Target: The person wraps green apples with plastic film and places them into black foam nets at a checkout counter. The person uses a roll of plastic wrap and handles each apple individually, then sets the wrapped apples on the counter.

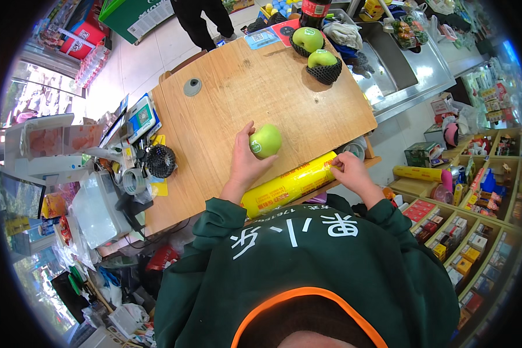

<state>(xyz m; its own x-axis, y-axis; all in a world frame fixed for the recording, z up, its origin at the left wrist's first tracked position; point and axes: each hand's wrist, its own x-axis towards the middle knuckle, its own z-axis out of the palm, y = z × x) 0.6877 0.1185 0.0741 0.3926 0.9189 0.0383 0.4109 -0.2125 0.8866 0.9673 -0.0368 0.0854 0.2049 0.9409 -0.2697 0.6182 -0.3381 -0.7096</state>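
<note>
My left hand (249,157) holds a green apple (267,140) over the wooden table (213,130). Its fingers and thumb curve around the apple, which bears a small sticker. Along the table's near edge, against my apron, lies a yellow roll of cling film (287,185) with red printing. My right hand (350,174) pinches at the right end of this roll, fingertips together; any loose film between them is too fine to make out. Two more green apples, one (309,40) behind the other (322,61), sit in black foam nets at the far right of the table.
A cola bottle (315,13) stands behind the apples, near a steel sink (391,65). At the left are a black netted ball (161,161), a tape roll (133,180) and a payment stand (141,117). Shelves of small boxes (461,256) flank my right. A person's legs (204,21) show beyond the table.
</note>
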